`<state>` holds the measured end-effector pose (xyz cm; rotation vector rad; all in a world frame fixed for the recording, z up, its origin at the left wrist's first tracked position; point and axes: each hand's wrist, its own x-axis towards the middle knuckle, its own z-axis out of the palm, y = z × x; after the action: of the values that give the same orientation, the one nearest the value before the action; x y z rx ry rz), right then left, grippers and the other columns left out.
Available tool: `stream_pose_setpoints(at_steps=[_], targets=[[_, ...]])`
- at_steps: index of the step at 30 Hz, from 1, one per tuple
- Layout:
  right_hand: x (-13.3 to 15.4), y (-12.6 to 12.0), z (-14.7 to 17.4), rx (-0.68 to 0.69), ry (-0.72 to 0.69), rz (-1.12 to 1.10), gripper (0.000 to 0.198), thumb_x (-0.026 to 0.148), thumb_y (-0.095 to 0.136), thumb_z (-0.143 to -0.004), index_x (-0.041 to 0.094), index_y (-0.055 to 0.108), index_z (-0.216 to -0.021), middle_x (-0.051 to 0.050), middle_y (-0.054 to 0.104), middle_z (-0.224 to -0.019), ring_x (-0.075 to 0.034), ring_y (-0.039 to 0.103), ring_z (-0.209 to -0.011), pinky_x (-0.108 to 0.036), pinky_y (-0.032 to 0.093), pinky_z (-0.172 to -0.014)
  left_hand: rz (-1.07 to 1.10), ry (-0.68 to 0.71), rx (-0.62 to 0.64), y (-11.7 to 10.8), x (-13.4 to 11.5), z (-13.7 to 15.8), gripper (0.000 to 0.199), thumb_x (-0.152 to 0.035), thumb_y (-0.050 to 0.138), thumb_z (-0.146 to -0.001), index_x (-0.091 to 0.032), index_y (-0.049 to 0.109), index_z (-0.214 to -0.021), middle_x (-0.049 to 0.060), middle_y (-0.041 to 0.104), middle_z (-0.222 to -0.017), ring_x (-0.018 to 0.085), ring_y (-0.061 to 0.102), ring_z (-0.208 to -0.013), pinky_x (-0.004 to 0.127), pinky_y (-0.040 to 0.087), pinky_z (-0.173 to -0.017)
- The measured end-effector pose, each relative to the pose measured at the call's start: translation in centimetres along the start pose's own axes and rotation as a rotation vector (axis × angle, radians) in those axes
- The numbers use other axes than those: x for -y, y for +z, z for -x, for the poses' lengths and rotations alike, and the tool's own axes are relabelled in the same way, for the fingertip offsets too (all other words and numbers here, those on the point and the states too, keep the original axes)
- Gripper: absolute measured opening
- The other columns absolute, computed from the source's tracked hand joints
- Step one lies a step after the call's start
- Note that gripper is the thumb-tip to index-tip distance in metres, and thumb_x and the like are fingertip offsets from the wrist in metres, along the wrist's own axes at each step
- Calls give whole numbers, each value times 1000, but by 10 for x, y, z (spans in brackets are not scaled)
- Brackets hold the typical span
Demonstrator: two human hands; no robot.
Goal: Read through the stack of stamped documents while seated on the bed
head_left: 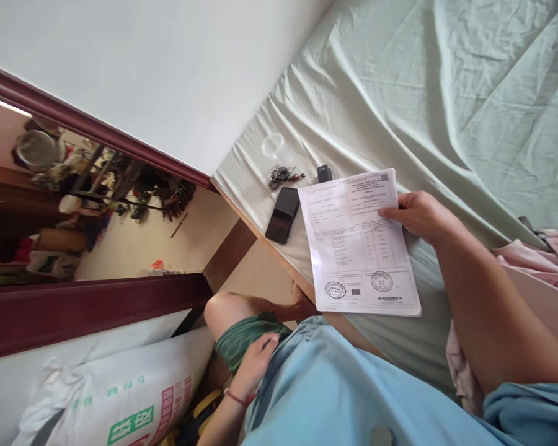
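My right hand [423,214] grips a printed paper document [353,248] by its right edge, thumb on top and the other fingers underneath. The white document has text, a table and two round or oval stamps near its bottom. It slants over the edge of the bed. My left hand [259,359], with a red band at the wrist, rests on my lap by the green shorts [244,337]. Most of its fingers are curled under or hidden. Just left of the document lies a black smartphone [283,215]. A small black device [324,173] is partly covered by the paper's top edge.
On the pale green sheet [376,111] are a bunch of keys [281,176] and a clear round plastic container [273,145]. Pink cloth [539,263] lies at right. A white printed sack [134,390] stands at lower left, near a dark red door frame [97,310].
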<state>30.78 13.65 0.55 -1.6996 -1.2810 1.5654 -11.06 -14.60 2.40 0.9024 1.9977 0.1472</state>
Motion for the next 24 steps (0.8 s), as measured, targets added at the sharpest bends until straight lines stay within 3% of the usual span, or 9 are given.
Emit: stream_pose_setpoints(at_steps=[2,4,6,7,11,14,16,19,24], targets=[[-5,-1,-2,33,-18,-55,13,32,77,-84,25,83,-93,-4,83,-99,-25,79,-89,-42,64,-92,282,159,42,12,-47,3,61,-74,56,-91,-18,76,-103,17,79,-122,30,75,-113,43,60,-103],[-8,-2,-5,53,-25,-91,12,33,78,-84,26,83,-92,-4,83,-99,-24,79,-88,-42,64,-91,375,280,63,23,-83,1,57,-72,58,-94,-17,70,-90,11,79,-83,20,74,-73,32,63,-73],[-10,-2,-6,52,-31,-113,11,32,79,-84,25,83,-91,-4,83,-98,-24,79,-88,-41,65,-90,423,344,-39,30,-109,-6,58,-75,55,-95,-19,60,-80,-5,49,-42,9,39,-34,20,34,-39],[-11,-2,-7,51,-35,-126,11,31,79,-83,25,83,-90,-4,83,-98,-24,79,-88,-41,65,-90,461,378,-65,32,-120,-11,59,-75,55,-95,-20,56,-76,-8,40,-39,7,29,-32,19,24,-37],[-7,-1,-4,121,-63,-255,14,30,83,-79,21,83,-90,-6,83,-99,-26,78,-93,-44,64,-95,636,491,-78,31,-152,-35,70,-88,50,-88,-21,47,-68,-9,28,-44,7,22,-40,21,19,-42],[-1,-1,1,187,-67,-350,15,30,86,-76,21,83,-89,-8,83,-99,-27,78,-95,-44,64,-94,689,528,-100,30,-169,-49,66,-86,56,-86,-20,61,-87,-3,50,-63,9,41,-53,23,36,-51],[2,-1,4,190,-56,-363,17,31,86,-76,21,83,-89,-8,83,-100,-26,78,-95,-40,64,-90,690,564,-115,32,-177,-55,64,-81,63,-86,-19,67,-100,5,68,-92,15,62,-82,26,50,-72],[4,-2,6,168,-59,-326,23,38,86,-75,20,82,-90,-8,82,-97,-23,76,-84,-35,62,-75,731,579,-41,39,-185,-60,67,-77,66,-87,-18,68,-119,12,71,-126,24,64,-118,35,51,-100],[5,-3,7,96,-83,-289,29,45,90,-69,23,82,-87,-5,80,-82,-24,73,-77,-36,60,-65,888,550,142,49,-192,-61,63,-67,75,-86,-19,66,-126,12,76,-125,30,69,-123,43,53,-104]])
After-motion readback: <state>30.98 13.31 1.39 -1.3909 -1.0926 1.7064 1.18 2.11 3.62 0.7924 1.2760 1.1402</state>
